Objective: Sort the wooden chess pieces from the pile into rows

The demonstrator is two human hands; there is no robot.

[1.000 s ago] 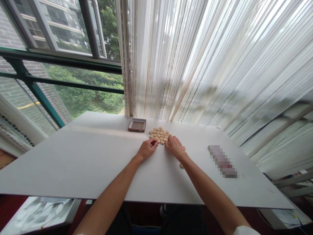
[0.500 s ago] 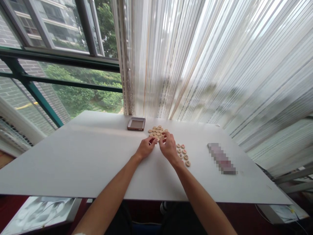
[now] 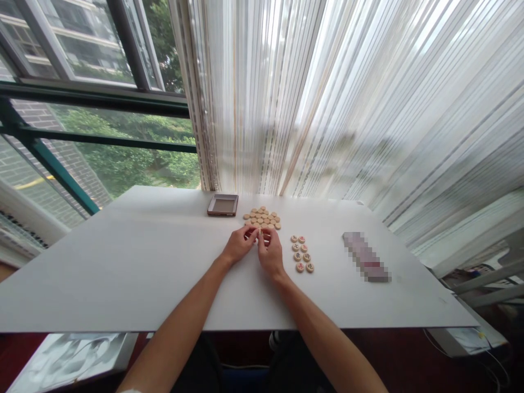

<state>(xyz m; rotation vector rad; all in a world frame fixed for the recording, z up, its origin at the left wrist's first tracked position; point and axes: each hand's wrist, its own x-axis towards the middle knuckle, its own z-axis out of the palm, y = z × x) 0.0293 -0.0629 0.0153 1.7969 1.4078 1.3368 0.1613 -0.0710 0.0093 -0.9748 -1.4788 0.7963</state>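
A cluster of round wooden game pieces [image 3: 262,218], blank side up, lies on the white table [image 3: 123,262] near its far edge. My left hand [image 3: 238,244] and my right hand [image 3: 270,250] meet just in front of that cluster, fingertips pinched together over a piece; which hand holds it is unclear. To the right of my right hand, several marked pieces [image 3: 302,254] lie face up in two short columns.
A small brown box tray [image 3: 222,204] sits left of the cluster by the window. A blurred flat object [image 3: 365,256] lies on the table's right side. Striped curtains [image 3: 347,109] hang behind the table. Papers [image 3: 65,357] lie below the front left edge.
My right hand moved left off the marked pieces, uncovering them, and joined my left hand in front of the cluster. The view drifted slightly right.
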